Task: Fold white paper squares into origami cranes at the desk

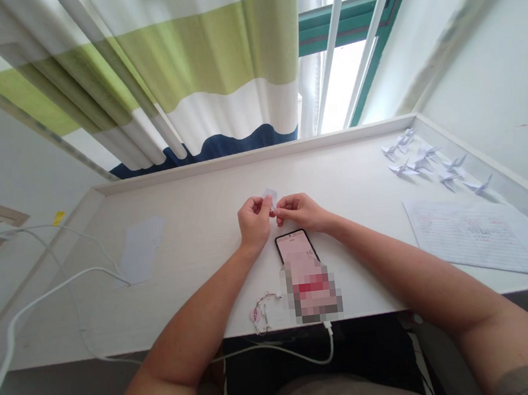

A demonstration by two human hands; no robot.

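Note:
Between my two hands, above the middle of the white desk, is a small piece of folded white paper [270, 194]. My left hand [254, 221] pinches it between thumb and fingers. On its right side my right hand [304, 212] has thumb and fingertips closed at the paper's lower edge. My fingers hide part of the paper, so its exact shape cannot be made out. Just below my hands a phone [298, 250] lies face up, its lit screen partly blurred out. A beaded bracelet or strap [261, 311] with a pink piece lies left of the phone.
Several folded paper cranes [425, 158] stand at the back right of the desk [210, 228]. Written sheets [466, 233] lie at the right, blank paper slips [140, 248] at the left. White cables [56, 285] cross the left edge; another cable [330, 338] plugs into the phone.

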